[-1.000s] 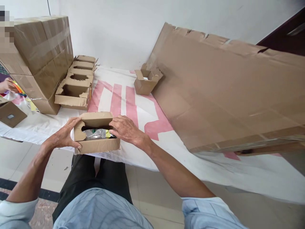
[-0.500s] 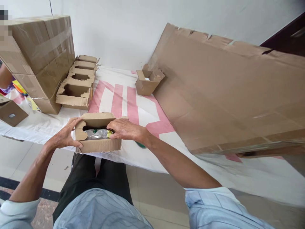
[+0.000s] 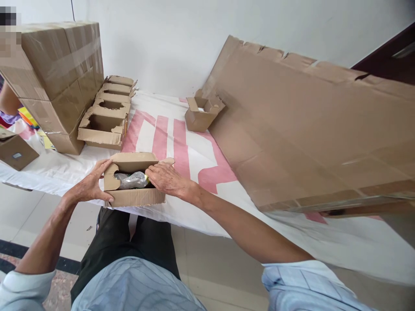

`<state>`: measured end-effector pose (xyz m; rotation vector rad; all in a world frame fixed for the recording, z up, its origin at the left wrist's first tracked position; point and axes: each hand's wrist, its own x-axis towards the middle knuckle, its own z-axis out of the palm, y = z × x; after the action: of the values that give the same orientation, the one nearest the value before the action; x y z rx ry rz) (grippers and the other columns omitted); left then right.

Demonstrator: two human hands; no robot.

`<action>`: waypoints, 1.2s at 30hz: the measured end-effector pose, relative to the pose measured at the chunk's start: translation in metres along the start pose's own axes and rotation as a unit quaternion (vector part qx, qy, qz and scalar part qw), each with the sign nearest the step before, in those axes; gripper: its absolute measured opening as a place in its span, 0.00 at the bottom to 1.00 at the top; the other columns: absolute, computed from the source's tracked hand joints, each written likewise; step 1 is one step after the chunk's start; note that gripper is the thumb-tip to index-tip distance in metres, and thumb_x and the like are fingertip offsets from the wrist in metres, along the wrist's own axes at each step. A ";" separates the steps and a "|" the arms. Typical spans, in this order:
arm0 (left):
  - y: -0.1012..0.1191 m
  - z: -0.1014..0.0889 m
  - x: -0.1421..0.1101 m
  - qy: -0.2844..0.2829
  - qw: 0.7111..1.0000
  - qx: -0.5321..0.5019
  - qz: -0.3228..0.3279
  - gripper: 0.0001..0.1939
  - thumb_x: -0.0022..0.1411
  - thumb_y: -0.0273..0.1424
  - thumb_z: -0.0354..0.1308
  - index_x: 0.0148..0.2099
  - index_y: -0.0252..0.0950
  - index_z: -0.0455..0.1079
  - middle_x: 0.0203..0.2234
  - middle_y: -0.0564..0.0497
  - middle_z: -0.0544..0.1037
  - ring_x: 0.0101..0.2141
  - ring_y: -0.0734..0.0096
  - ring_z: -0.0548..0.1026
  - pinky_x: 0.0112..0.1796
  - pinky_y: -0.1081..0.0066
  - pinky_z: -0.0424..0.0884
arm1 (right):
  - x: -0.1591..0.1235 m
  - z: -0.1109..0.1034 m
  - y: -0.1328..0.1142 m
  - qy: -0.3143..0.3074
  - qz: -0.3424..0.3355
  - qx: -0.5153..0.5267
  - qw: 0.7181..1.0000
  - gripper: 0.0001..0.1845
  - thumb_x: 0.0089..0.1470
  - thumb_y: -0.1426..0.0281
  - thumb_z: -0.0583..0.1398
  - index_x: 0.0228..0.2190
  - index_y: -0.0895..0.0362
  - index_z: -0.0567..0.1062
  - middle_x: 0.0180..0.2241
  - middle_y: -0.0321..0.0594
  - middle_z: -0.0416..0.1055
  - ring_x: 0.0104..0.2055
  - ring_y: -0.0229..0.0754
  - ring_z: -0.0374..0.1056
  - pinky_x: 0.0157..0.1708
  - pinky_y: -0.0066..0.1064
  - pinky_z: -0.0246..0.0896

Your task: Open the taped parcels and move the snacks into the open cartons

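Observation:
A small open cardboard box sits at the table's front edge. My left hand clasps its left end, thumb on the near side and fingers at the far corner. Inside the box lies a clear plastic bag with some green print. My right hand reaches over the right end, its fingers curled and pinching the bag's right end, where a bit of yellow shows. The fingertips are partly hidden. Behind the right hand a torn cardboard flap sticks out.
Torn-open boxes stand in a row beside tall taped cartons at left. A small open box stands against a large leaning carton at right. Another person's arm shows at far left, near a brown box.
My right hand has moved from the box's right flap onto the bag, and the flap now sticks outward. The bag has bunched up a little. My left hand stays on the box.

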<state>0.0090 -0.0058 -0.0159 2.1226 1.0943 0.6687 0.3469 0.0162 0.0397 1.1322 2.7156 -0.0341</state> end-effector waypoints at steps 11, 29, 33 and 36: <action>-0.001 -0.001 0.004 0.019 0.999 0.042 -0.008 0.67 0.50 0.54 0.85 0.84 0.45 0.59 0.76 0.34 0.65 0.75 0.31 0.66 0.75 0.35 0.65 | 0.016 0.016 0.009 0.150 0.046 0.180 0.971 0.13 0.77 0.73 0.55 0.46 0.58 0.80 0.46 0.49 0.83 0.43 0.48 0.75 0.40 0.36 0.53; 0.000 -0.003 0.005 0.026 0.999 0.023 -0.014 0.69 0.49 0.54 0.85 0.85 0.47 0.56 0.75 0.34 0.66 0.73 0.30 0.69 0.69 0.34 0.73 | 0.025 -0.072 0.033 0.417 -0.037 0.367 0.830 0.28 0.73 0.49 0.66 0.27 0.52 0.69 0.25 0.32 0.66 0.30 0.38 0.60 0.33 0.33 0.56; 0.002 -0.006 0.003 0.015 1.000 0.019 -0.011 0.72 0.49 0.59 0.84 0.86 0.50 0.54 0.76 0.34 0.65 0.73 0.30 0.69 0.65 0.36 0.76 | 0.018 -0.088 0.046 0.451 -0.038 0.376 0.808 0.29 0.72 0.46 0.66 0.28 0.52 0.71 0.24 0.31 0.62 0.30 0.39 0.57 0.32 0.33 0.56; 0.002 -0.010 0.002 0.008 1.000 0.018 -0.009 0.73 0.47 0.63 0.84 0.86 0.49 0.55 0.77 0.33 0.66 0.73 0.29 0.69 0.66 0.35 0.75 | 0.017 -0.095 0.053 0.467 -0.030 0.377 0.799 0.29 0.72 0.46 0.65 0.27 0.52 0.70 0.24 0.30 0.60 0.30 0.39 0.55 0.32 0.32 0.56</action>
<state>0.0048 -0.0019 -0.0074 2.1395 1.1405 0.6624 0.3564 0.0744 0.1325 1.5454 3.7810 -0.8634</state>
